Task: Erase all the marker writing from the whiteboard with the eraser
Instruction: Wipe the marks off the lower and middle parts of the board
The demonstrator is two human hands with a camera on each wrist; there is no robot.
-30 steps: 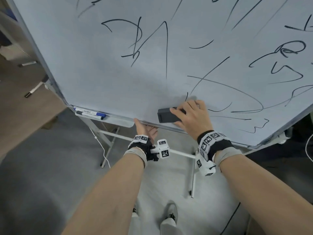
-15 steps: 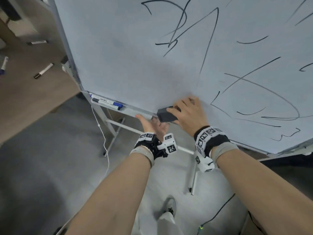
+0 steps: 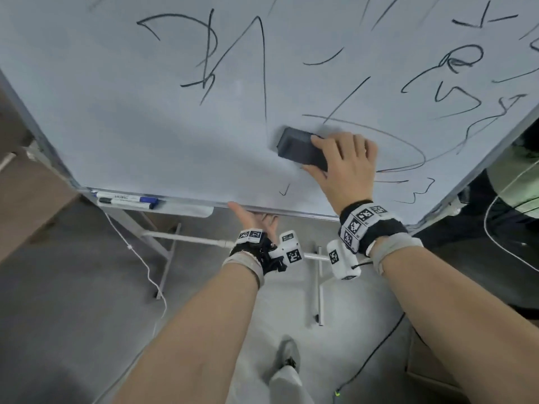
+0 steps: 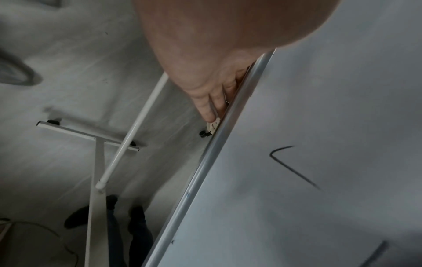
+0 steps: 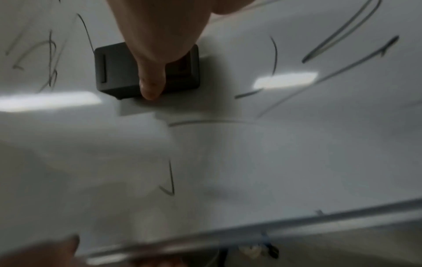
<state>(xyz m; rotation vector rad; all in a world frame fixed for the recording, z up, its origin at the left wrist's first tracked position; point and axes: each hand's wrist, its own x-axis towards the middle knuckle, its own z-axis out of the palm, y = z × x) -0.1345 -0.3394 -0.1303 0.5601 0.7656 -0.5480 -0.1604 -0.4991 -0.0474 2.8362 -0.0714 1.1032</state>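
The whiteboard fills the top of the head view, with black marker writing across its middle and right. My right hand grips the dark eraser and holds it flat against the board, beside a long curved stroke. The right wrist view shows the eraser under my thumb. A small tick mark sits below the eraser. My left hand holds the board's bottom edge from underneath, with its fingers behind the frame and the thumb at the front.
Two markers lie in the tray at the board's lower left. White stand legs and cables cross the grey floor below. My shoe is near the stand.
My right hand has carried the eraser up and to the right, away from the bottom edge. The stroke it passed over is gone. My left hand has stayed on the bottom edge.
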